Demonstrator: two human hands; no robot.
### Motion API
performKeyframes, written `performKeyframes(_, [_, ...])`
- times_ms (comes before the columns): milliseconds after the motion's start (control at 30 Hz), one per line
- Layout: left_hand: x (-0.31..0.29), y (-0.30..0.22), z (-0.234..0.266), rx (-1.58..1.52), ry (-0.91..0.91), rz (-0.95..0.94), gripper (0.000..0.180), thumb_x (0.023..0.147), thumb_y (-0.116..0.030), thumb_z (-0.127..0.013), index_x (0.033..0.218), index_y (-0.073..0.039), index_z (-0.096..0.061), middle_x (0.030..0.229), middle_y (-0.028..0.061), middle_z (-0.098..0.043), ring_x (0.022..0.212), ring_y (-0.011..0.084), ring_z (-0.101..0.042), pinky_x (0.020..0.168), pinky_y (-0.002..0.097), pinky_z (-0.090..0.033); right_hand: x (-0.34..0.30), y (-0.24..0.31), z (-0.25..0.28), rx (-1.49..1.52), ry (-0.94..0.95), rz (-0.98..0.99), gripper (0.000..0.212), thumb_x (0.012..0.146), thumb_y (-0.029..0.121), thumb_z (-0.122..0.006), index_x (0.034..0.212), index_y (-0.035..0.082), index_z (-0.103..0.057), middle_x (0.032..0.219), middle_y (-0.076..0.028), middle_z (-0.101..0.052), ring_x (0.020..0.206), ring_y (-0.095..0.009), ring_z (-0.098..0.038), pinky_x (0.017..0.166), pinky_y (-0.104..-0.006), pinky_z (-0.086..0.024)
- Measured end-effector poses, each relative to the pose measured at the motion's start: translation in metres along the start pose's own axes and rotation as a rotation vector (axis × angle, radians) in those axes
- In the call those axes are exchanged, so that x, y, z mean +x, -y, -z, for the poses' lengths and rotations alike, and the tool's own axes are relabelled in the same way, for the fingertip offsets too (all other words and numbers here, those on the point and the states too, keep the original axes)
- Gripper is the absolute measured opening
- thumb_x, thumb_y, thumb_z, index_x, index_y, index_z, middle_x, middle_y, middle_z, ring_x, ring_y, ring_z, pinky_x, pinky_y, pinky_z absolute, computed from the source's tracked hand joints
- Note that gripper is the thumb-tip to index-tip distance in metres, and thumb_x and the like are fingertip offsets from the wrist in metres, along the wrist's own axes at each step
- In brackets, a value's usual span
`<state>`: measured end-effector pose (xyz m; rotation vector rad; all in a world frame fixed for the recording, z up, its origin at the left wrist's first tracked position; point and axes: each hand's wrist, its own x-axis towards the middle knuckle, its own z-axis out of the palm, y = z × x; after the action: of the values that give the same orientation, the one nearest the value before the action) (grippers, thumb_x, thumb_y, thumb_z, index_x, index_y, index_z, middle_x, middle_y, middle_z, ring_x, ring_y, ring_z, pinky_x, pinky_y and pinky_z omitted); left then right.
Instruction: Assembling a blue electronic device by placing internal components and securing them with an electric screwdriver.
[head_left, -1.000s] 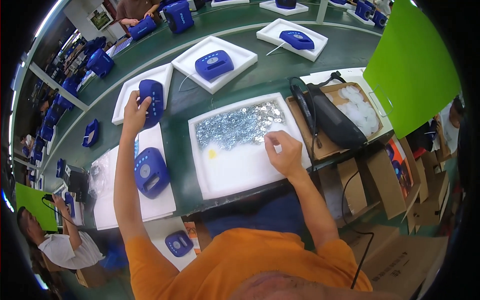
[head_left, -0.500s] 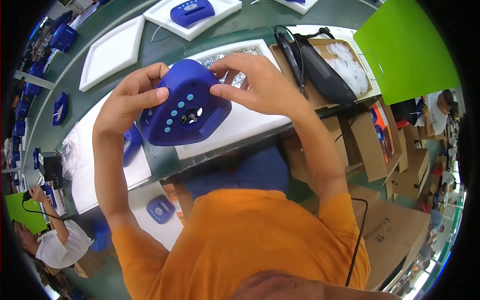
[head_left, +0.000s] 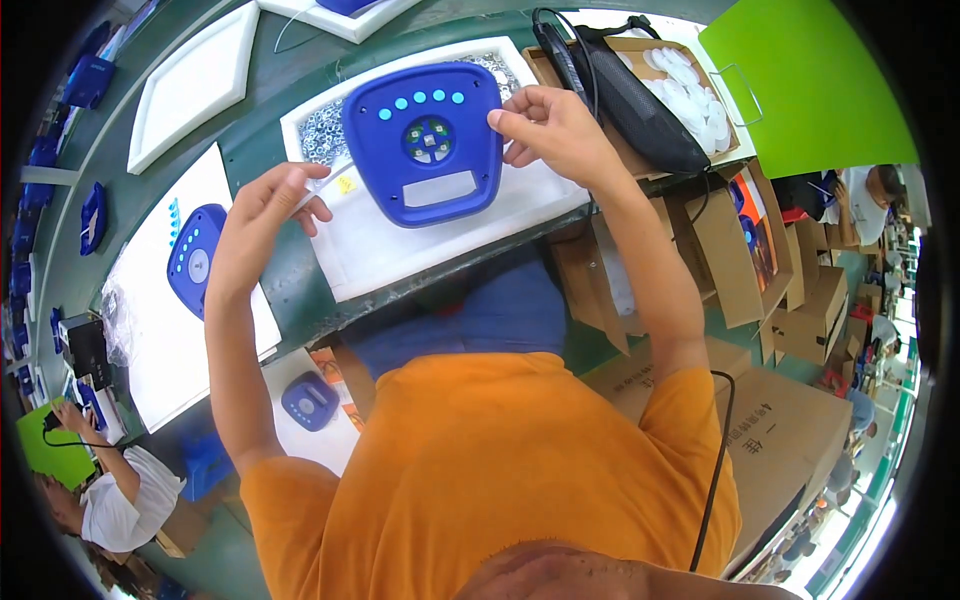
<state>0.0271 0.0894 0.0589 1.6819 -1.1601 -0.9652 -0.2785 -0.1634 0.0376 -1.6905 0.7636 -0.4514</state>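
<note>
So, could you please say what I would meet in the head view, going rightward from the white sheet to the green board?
Blue panel on the white sheet, left hand, round-holed blue panel, right hand, black mesh bag, green board.

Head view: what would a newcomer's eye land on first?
The blue panel with its arc of five light-blue dots, upper centre over the white tray, its right edge pinched by the right hand. Next, the bright green board at upper right and the orange shirt at bottom centre.
</note>
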Motion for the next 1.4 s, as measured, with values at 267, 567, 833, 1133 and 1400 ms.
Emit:
performKeyframes(267, [-0.011,0.001,-0.027,0.867,-0.161,-0.093,0.019,0.109,-0.019,-0.074,0.115,-0.006,-0.086,0.100,0.0141,-0.081,0.089,0.0290,-0.076,0.083,0.0421,-0.058,0.016,-0.029,0.012,-0.107,0.139,-0.208,0.046,0.108,0.039,-0.081,0.116,-0.006,-0.078,0.093,-0.012,-0.080,0.076,-0.017,-0.078,0.068,-0.0306,-0.065])
performKeyframes(567, [0.048,0.043,-0.042,1.042,-0.377,-0.556,0.008,0.097,-0.014,-0.082,0.102,-0.012,-0.087,0.102,0.0072,-0.080,0.106,0.0307,-0.074,0.116,0.0498,-0.052,0.024,-0.003,0.016,-0.496,0.242,-0.158,0.054,0.109,0.046,-0.079,0.102,-0.007,-0.082,0.084,-0.014,-0.082,0.068,-0.017,-0.079,0.063,-0.0321,-0.064])
performKeyframes(833, [0.066,0.053,-0.047,1.116,-0.381,-0.538,0.006,0.097,-0.013,-0.080,0.096,-0.014,-0.086,0.099,0.0041,-0.077,0.105,0.0262,-0.074,0.124,0.0524,-0.046,0.010,-0.002,0.102,-0.249,-0.173,0.056,0.034,0.113,0.035,-0.076,0.114,0.002,-0.082,0.092,-0.003,-0.080,0.079,-0.009,-0.075,0.069,-0.0232,-0.057])
performKeyframes(1133, [0.073,0.048,-0.049,1.268,-0.286,-0.422,0.004,0.100,-0.011,-0.079,0.100,-0.008,-0.081,0.101,0.0075,-0.073,0.110,0.0267,-0.072,0.136,0.0569,-0.035,0.038,-0.073,0.240,-0.412,-0.589,0.016,0.025,0.106,0.026,-0.079,0.108,0.001,-0.083,0.093,-0.011,-0.084,0.077,-0.017,-0.081,0.072,-0.0336,-0.063])
performKeyframes(1400, [0.079,0.016,-0.044,1.113,-0.446,-0.496,0.002,0.103,-0.007,-0.076,0.104,-0.006,-0.074,0.102,0.0090,-0.072,0.107,0.0295,-0.071,0.133,0.0553,-0.039,0.075,-0.086,0.243,-1.104,-0.420,-0.091,0.031,0.101,0.029,-0.076,0.128,0.017,-0.086,0.124,-0.011,-0.086,0.116,-0.035,-0.081,0.102,-0.0484,-0.063])
